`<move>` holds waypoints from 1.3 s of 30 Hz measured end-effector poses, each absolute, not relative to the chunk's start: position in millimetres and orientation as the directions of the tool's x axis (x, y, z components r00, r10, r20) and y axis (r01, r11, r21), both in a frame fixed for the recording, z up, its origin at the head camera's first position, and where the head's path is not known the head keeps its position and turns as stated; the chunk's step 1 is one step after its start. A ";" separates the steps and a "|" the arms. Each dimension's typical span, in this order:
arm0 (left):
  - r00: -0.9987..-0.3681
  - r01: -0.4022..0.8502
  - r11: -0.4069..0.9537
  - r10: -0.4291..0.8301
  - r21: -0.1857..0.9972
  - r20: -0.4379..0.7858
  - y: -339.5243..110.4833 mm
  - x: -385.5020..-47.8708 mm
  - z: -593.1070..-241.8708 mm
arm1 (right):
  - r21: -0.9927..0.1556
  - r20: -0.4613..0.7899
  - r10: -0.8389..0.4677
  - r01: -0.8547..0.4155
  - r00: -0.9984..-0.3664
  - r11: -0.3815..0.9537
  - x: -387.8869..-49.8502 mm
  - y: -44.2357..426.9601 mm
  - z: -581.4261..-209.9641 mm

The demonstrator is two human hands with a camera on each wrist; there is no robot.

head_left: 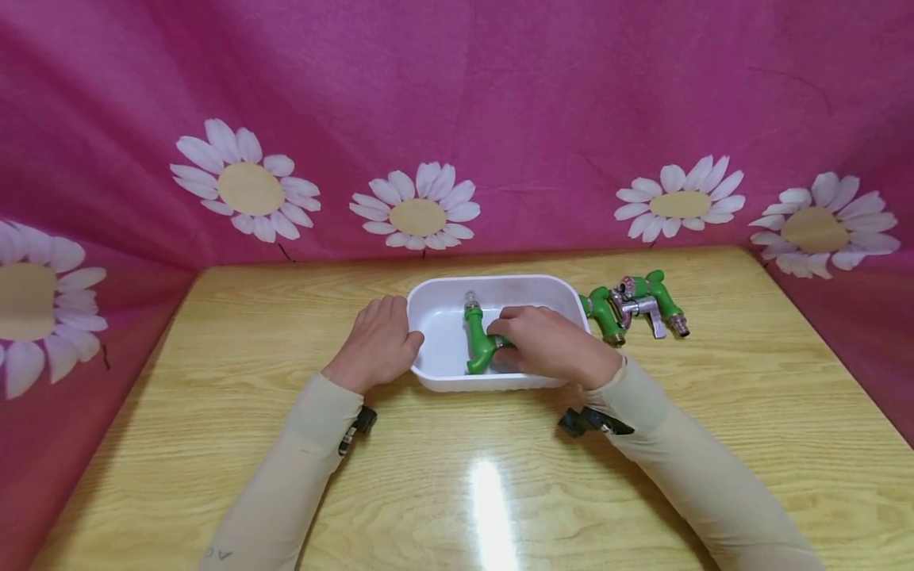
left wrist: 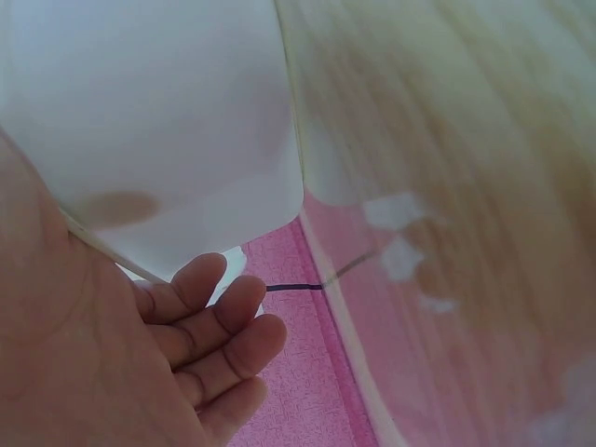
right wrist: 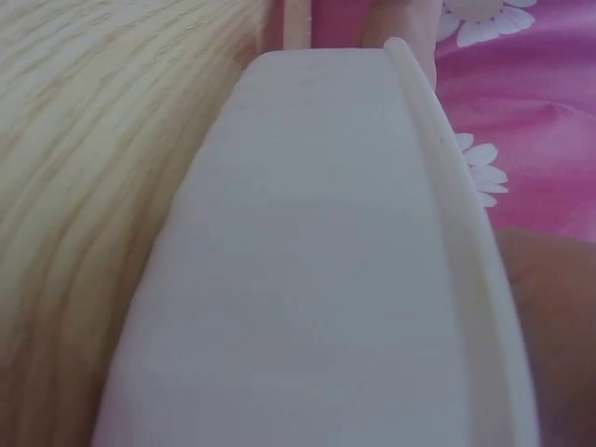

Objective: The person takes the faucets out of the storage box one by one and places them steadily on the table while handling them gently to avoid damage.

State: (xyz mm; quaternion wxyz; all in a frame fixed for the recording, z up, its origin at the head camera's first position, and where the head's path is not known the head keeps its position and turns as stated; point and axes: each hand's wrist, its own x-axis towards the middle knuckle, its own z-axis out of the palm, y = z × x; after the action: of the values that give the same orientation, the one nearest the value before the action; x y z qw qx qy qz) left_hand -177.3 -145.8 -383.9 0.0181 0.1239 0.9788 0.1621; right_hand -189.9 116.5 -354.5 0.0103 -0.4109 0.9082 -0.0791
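A white plastic tub (head_left: 493,384) stands on the wooden table, and a green tap (head_left: 480,341) with a clear-looking end lies inside it. My right hand (head_left: 546,342) reaches over the near rim into the tub and grips the tap's right-hand part, its fingers covering that end. At the tub's left end, my left hand (head_left: 382,341) holds the rim, its thumb at the edge. The left wrist view shows this hand's curled fingers (left wrist: 228,345) outside the tub wall (left wrist: 186,112). In the right wrist view the tub's side (right wrist: 307,251) hides most of the right hand.
Several green taps (head_left: 660,297) with metal and pinkish fittings lie close together just right of the tub. Behind the wooden table (head_left: 286,317) hangs a pink cloth (head_left: 528,119) with white daisies, which also covers both sides.
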 end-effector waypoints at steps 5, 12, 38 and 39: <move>-0.969 0.232 0.915 0.245 0.330 0.000 -146.0 -177.5 -383.1 | -0.130 0.116 -0.754 -0.763 -0.646 0.633 -190.4 121.3 -358.6; -0.968 0.236 0.913 0.251 0.332 -0.003 -145.1 -178.5 -383.7 | -0.135 0.158 -0.766 -0.782 -0.624 0.609 -188.4 129.7 -358.5; -0.971 0.221 0.918 0.238 0.330 -0.012 -145.7 -178.7 -384.9 | -0.108 0.253 -0.761 -0.799 -0.598 0.592 -182.9 145.3 -363.6; -0.971 0.223 0.918 0.239 0.328 -0.009 -146.0 -178.8 -384.8 | -0.108 0.254 -0.762 -0.800 -0.596 0.590 -183.0 145.1 -363.7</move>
State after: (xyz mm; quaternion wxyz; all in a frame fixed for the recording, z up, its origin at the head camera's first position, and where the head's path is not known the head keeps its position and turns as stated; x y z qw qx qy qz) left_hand -178.8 -146.0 -384.8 0.0242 0.1179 0.9790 0.1645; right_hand -183.0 145.1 -363.7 -0.0908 -0.4402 0.8870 -0.1059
